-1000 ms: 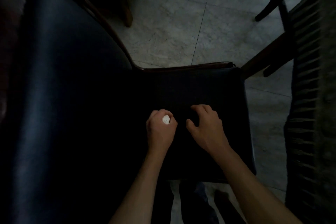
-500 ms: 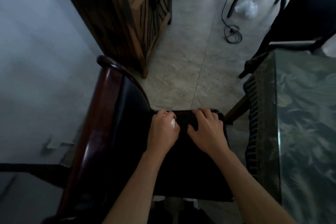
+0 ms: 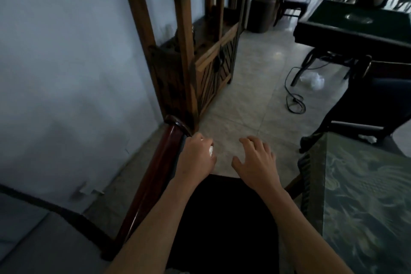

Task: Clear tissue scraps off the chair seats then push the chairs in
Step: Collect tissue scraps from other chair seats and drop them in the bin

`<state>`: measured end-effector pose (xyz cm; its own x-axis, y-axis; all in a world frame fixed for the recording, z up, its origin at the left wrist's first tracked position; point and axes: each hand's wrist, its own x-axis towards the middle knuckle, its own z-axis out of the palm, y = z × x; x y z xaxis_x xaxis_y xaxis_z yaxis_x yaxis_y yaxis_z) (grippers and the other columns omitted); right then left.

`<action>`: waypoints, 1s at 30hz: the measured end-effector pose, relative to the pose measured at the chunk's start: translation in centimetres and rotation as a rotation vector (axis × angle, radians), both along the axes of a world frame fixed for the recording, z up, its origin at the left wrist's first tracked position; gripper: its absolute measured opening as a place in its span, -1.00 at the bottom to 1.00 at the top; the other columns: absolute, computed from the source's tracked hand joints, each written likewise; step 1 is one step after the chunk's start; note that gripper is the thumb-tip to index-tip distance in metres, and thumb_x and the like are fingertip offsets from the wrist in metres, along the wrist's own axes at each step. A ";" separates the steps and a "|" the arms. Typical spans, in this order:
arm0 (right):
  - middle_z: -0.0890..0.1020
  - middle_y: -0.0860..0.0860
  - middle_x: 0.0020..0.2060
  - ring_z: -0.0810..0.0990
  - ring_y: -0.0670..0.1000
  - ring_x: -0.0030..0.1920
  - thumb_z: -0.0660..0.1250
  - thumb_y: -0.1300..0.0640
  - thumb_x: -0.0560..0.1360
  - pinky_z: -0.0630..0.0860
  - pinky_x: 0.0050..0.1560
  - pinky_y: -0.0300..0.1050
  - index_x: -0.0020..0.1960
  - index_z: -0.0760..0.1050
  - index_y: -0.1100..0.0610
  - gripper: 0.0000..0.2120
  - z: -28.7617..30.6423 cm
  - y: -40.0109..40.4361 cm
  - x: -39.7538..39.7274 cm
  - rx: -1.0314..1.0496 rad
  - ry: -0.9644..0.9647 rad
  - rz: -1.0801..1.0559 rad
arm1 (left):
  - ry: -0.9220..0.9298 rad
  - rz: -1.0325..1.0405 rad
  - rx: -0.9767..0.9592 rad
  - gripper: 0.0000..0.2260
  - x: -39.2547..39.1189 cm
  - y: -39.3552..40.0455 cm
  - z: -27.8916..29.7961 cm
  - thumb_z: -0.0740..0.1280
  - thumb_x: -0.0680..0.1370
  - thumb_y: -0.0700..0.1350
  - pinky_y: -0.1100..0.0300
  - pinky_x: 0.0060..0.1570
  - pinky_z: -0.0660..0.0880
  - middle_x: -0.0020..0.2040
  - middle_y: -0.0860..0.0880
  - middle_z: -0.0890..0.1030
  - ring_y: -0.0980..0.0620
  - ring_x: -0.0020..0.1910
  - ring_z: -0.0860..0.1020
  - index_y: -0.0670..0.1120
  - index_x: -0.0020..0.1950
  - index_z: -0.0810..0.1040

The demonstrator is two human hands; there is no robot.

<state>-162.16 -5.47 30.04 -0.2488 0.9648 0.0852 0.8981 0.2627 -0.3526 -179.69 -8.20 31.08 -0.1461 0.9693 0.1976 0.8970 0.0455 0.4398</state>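
A dark wooden chair with a black seat (image 3: 224, 218) stands below me, its reddish backrest rail (image 3: 160, 167) on the left. My left hand (image 3: 195, 158) is closed around a small white tissue scrap (image 3: 210, 150), hovering by the top of the backrest rail. My right hand (image 3: 255, 160) is above the seat's far edge with fingers spread and nothing in it. Another white tissue scrap (image 3: 369, 138) lies on the seat of a second dark chair (image 3: 378, 104) at the right.
A green patterned table (image 3: 367, 196) sits close on the right. A wooden shelf cabinet (image 3: 200, 51) stands against the wall ahead. A black cable (image 3: 293, 100) and a white crumpled bag (image 3: 313, 79) lie on the tiled floor. A green-topped table (image 3: 355, 26) is further back.
The view has risen from the chair seat to the room. Both hands lifted off the black seat; the left keeps the scrap and the right has spread its fingers.
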 end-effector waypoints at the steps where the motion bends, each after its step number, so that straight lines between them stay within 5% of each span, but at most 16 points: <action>1: 0.38 0.03 0.40 0.34 0.17 0.36 0.28 -0.14 0.47 0.36 0.26 0.19 0.41 0.34 0.01 -0.44 0.2 0.1 -0.5 -0.001 0.008 0.002 | 0.006 -0.001 -0.001 -0.78 -0.6 -0.1 0.3 0.38 0.47 -0.10 0.07 -0.12 0.44 0.08 -0.11 0.50 -0.13 0.06 0.45 -0.11 0.09 0.59; 8: 0.39 0.03 0.37 0.38 0.20 0.31 0.28 -0.14 0.46 0.40 0.22 0.21 0.39 0.35 0.01 -0.46 0.2 -0.1 -6.4 -0.030 0.010 0.014 | 0.033 0.030 0.003 -0.83 -7.6 -0.7 0.5 0.35 0.49 -0.12 -0.05 -0.11 0.51 0.03 -0.15 0.51 -0.16 0.01 0.48 -0.15 0.04 0.57; 12: 0.39 0.03 0.35 0.40 0.20 0.29 0.26 -0.15 0.45 0.40 0.20 0.20 0.39 0.32 -0.02 -0.46 -0.3 -0.2 -11.8 -0.046 0.011 -0.022 | 0.046 0.004 0.019 -0.84 -13.6 -0.4 -0.2 0.40 0.48 -0.12 0.18 -0.19 0.33 0.01 -0.09 0.51 -0.06 0.00 0.48 -0.10 0.04 0.57; 19: 0.40 0.04 0.33 0.41 0.18 0.27 0.23 -0.16 0.45 0.39 0.18 0.17 0.35 0.33 0.00 -0.49 -0.2 -1.7 -20.8 -0.058 0.028 -0.119 | 0.072 -0.114 -0.009 -0.79 -22.8 0.5 -1.0 0.42 0.46 -0.11 0.16 -0.17 0.29 0.02 -0.11 0.53 -0.10 -0.01 0.48 -0.11 0.06 0.59; 30: 0.40 0.07 0.37 0.39 0.20 0.33 0.27 -0.14 0.47 0.39 0.23 0.20 0.38 0.32 0.01 -0.47 0.3 -2.8 -22.4 -0.096 0.017 -0.229 | 0.051 -0.236 -0.017 -0.81 -24.5 1.7 -2.4 0.41 0.48 -0.08 0.22 -0.18 0.32 0.05 -0.06 0.51 0.04 -0.02 0.41 -0.08 0.07 0.57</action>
<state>-184.57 -8.29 30.35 -0.0217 0.9997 -0.0071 0.9243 0.0173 -0.3813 -204.16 -6.45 28.72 0.0950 0.9787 0.1819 0.9046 -0.1611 0.3946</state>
